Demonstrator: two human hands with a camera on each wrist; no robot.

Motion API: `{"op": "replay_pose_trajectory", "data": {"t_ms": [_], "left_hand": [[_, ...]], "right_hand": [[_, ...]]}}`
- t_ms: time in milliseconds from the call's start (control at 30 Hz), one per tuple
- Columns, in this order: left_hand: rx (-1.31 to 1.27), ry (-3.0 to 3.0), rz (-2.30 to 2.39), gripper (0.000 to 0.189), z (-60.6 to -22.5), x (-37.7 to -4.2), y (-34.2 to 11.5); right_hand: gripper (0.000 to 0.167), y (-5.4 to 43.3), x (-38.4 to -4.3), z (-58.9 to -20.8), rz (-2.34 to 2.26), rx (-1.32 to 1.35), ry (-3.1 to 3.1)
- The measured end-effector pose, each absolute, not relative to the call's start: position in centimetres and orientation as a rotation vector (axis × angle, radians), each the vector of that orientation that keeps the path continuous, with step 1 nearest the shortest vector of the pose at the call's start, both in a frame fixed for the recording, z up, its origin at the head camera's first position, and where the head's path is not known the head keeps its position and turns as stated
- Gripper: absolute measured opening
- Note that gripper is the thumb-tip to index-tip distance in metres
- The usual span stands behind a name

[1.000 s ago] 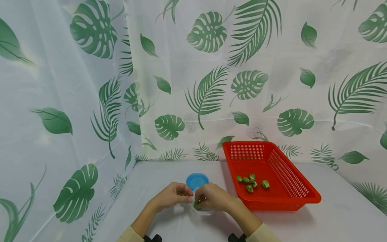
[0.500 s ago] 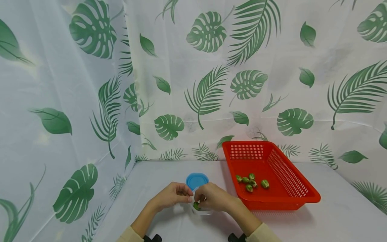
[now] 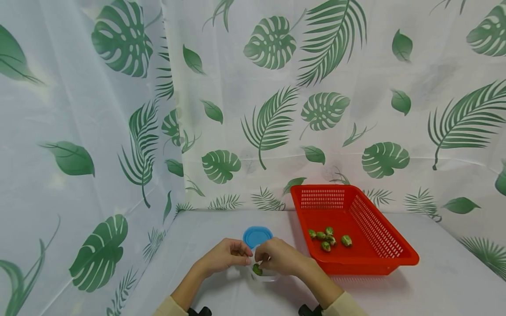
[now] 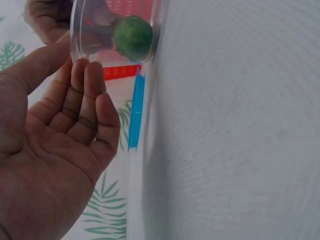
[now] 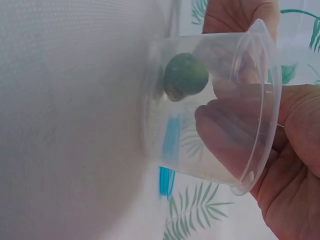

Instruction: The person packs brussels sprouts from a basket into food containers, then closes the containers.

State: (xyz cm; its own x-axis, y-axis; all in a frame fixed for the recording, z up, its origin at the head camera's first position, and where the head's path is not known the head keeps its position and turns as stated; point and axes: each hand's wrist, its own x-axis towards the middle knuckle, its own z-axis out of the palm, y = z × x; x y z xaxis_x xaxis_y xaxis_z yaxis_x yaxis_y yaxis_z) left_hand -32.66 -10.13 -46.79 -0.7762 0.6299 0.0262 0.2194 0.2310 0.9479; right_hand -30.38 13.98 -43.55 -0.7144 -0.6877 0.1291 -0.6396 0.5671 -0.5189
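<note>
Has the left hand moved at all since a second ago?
No, in the head view the left hand looks just as far from the blue lid as before.

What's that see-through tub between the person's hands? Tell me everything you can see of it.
The tub is round, clear and looks like plastic, with a rim and small tabs jutting from it. It stands upright on the white table, uncovered, left of the red basket; a blue lid lies just beyond. Low inside sits one green sprout. The left hand appears to pinch the tub's rim, while the right hand reaches inside.
</note>
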Motion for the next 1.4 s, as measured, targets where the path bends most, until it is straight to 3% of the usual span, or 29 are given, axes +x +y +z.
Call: {"op": "replay_pose_trajectory", "data": {"t_ms": [633, 1400], "left_hand": [[0.789, 2.147, 1.567, 0.018, -47.2, -32.9, -10.2], [0.753, 2.139, 1.578, 0.029, -46.7, -32.5, -9.9]], "right_hand": [[0.011, 14.5, -30.1, -42.4, -0.811, -1.197, 2.782], [0.016, 16.4, -29.6, -39.5, -0.949, -1.171, 2.961]]}}
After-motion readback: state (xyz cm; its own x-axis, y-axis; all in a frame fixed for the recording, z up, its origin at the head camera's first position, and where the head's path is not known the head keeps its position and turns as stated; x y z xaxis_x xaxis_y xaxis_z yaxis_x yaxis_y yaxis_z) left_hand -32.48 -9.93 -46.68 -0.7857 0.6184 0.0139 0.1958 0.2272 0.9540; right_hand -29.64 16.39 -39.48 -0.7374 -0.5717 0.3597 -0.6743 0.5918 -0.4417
